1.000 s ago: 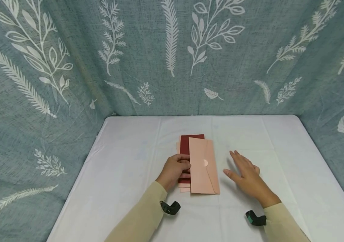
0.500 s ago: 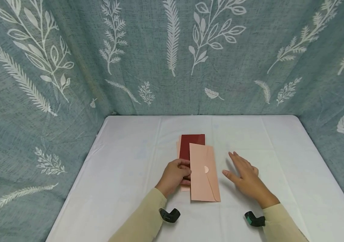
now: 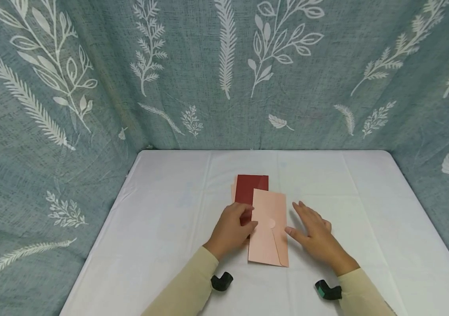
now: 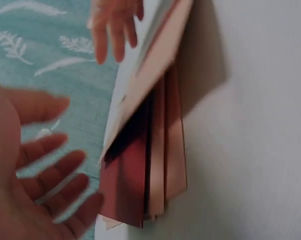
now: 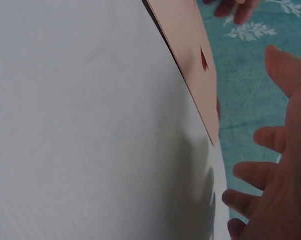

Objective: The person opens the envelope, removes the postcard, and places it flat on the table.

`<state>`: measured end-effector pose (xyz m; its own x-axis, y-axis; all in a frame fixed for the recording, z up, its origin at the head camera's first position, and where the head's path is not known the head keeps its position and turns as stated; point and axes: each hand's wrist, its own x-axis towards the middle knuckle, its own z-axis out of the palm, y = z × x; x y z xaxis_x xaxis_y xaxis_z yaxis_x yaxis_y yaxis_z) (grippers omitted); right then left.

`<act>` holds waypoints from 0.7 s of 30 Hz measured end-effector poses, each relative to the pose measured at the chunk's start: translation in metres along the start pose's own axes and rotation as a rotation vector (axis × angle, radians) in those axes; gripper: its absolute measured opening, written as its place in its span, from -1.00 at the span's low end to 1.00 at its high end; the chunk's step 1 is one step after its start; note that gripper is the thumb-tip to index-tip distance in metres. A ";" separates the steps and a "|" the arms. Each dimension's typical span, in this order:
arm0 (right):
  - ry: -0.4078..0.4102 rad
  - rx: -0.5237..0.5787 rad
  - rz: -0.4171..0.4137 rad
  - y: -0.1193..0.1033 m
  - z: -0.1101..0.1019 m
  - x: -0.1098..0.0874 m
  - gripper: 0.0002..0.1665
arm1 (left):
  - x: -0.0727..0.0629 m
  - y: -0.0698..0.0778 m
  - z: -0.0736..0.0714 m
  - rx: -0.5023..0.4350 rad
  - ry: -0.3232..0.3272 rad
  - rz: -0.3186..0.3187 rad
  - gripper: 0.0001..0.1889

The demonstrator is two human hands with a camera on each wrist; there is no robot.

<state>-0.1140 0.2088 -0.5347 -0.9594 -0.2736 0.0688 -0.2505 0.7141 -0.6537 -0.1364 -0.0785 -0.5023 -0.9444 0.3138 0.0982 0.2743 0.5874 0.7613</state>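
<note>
A pale pink envelope (image 3: 266,228), its rounded flap tab facing up, lies over the near part of a dark red envelope (image 3: 251,186). In the left wrist view the pink envelope (image 4: 158,65) slants across the stack, with more pink envelopes (image 4: 174,160) beside the red one. My left hand (image 3: 230,228) is at its left edge, thumb tip overlapping that edge in the head view, fingers spread and not curled round anything. To the right, my right hand (image 3: 313,237) has loosely extended fingers, with the thumb tip right at the envelope's right edge.
The envelopes lie on a white-covered table (image 3: 169,210). A blue-green curtain (image 3: 193,74) with white leaf prints hangs behind it and at both sides. Black wrist devices sit on the left (image 3: 222,281) and right (image 3: 328,290) sleeves.
The top pink envelope slid toward the person, then slightly right, uncovering more of the red one. My left hand has loosened from its edge; my right hand has come closer from the right.
</note>
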 end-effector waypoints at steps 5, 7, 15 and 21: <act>-0.012 0.007 -0.004 -0.004 0.006 0.000 -0.01 | 0.005 -0.005 0.000 0.168 -0.157 0.161 -0.34; -0.016 0.011 -0.007 -0.006 0.007 0.001 -0.02 | 0.007 -0.008 0.001 0.208 -0.236 0.183 -0.21; -0.017 0.036 -0.034 -0.014 0.016 0.003 -0.04 | 0.003 -0.019 0.014 0.258 -0.394 0.176 0.03; 0.036 0.033 -0.078 -0.019 0.024 0.006 -0.08 | 0.002 -0.018 0.022 0.308 -0.366 0.160 0.10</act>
<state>-0.1119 0.1787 -0.5399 -0.9412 -0.3037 0.1478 -0.3212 0.6693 -0.6700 -0.1392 -0.0719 -0.5304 -0.7759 0.6264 -0.0748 0.5034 0.6863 0.5250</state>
